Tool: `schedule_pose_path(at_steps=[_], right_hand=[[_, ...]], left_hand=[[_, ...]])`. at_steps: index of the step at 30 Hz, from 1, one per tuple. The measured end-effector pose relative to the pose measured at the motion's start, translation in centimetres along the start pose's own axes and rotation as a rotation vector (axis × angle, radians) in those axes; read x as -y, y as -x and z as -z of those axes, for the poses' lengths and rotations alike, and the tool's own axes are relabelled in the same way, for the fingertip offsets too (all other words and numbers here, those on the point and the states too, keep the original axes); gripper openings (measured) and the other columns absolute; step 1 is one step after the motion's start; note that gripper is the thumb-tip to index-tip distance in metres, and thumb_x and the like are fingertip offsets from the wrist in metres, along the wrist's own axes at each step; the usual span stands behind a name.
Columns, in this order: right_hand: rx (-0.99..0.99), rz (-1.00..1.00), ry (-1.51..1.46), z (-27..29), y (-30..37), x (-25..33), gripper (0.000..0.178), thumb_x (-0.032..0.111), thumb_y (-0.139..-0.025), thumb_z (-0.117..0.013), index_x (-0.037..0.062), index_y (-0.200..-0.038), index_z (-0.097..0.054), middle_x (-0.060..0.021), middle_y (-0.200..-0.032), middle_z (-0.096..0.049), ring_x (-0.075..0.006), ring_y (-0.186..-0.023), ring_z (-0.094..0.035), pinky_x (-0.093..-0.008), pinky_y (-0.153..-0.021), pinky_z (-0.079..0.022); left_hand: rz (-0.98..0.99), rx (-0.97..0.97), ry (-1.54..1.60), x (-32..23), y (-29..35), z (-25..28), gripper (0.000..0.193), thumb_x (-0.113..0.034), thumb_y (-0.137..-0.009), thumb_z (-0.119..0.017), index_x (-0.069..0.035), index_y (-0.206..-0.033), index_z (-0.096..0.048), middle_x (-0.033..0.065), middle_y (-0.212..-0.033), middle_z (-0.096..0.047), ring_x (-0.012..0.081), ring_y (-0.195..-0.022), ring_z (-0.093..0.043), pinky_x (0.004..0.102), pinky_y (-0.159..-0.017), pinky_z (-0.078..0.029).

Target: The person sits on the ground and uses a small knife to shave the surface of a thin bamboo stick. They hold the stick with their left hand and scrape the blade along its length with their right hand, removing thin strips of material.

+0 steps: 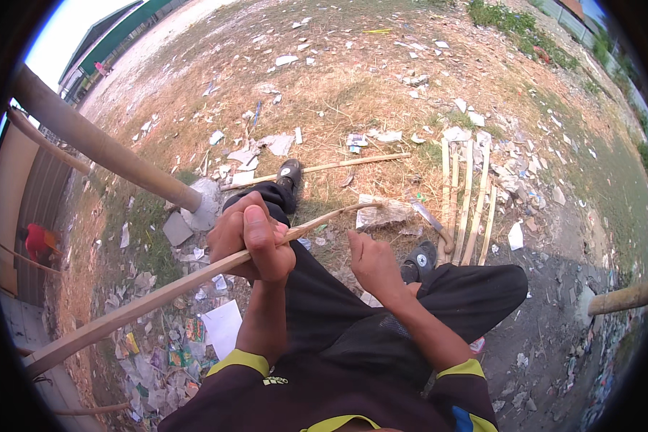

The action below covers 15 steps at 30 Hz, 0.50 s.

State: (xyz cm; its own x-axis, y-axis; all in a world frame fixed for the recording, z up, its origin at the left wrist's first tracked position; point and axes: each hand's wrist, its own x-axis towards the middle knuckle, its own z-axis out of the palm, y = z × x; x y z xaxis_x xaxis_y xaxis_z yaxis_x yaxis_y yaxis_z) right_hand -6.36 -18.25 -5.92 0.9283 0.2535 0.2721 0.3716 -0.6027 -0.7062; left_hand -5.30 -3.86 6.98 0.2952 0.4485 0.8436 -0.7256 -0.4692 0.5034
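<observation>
My left hand point(255, 241) is closed around a long bamboo strip point(158, 294). The strip slants from the lower left across my lap, and its thinner far end bends toward a pale flat block point(385, 214) on the ground. My right hand point(376, 268) is held over my lap, right of the strip and apart from it. Its fingers are curled in, and whatever they may hold is hidden. Beyond that hand, a knife point(430, 218) with a curved brown handle lies by my right shoe point(421, 261).
Several split bamboo strips point(466, 194) lie side by side at the right. Another long strip point(353, 164) lies past my left shoe point(289, 176). A thick post point(115, 147) rises at the left, another post point(623, 297) at the right. Paper litter covers the grass. A person in red point(37, 241) is far left.
</observation>
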Motion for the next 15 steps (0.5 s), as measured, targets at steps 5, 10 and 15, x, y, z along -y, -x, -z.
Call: schedule_pose_path(at_steps=[5,10,15], right_hand=[[0.024,-0.049,-0.190,2.1,0.2,3.8,0.034,0.023,-0.100,-0.041,-0.0015,-0.084,-0.058,-0.0237,-0.063,-0.055,-0.0459,-0.062,-0.055,-0.0524,-0.055,-0.041],[-0.012,-0.121,-0.080,-0.3,-1.1,-2.1,0.041,0.031,-0.100,-0.043,-0.0007,-0.078,-0.058,-0.0297,-0.066,-0.056,-0.0495,-0.066,-0.056,-0.0564,-0.057,-0.041],[-0.003,-0.123,-0.047,-0.6,-1.1,-0.9,0.043,0.031,-0.100,-0.040,-0.0016,-0.083,-0.062,-0.0289,-0.068,-0.058,-0.0482,-0.066,-0.057,-0.0550,-0.060,-0.045]], left_hand=[[-0.089,0.057,0.056,-0.4,0.0,0.1,0.032,-0.005,-0.074,-0.049,-0.005,-0.046,-0.033,0.0031,-0.038,-0.039,0.0124,-0.031,-0.037,0.0262,-0.034,-0.027],[-0.060,0.050,0.071,-0.1,0.3,0.1,0.032,-0.004,-0.074,-0.050,-0.004,-0.046,-0.035,0.0021,-0.040,-0.038,0.0125,-0.033,-0.035,0.0271,-0.035,-0.026],[-0.045,0.045,0.075,0.2,0.5,0.3,0.032,-0.005,-0.075,-0.050,-0.003,-0.046,-0.036,0.0045,-0.041,-0.041,0.0141,-0.033,-0.039,0.0276,-0.036,-0.030]])
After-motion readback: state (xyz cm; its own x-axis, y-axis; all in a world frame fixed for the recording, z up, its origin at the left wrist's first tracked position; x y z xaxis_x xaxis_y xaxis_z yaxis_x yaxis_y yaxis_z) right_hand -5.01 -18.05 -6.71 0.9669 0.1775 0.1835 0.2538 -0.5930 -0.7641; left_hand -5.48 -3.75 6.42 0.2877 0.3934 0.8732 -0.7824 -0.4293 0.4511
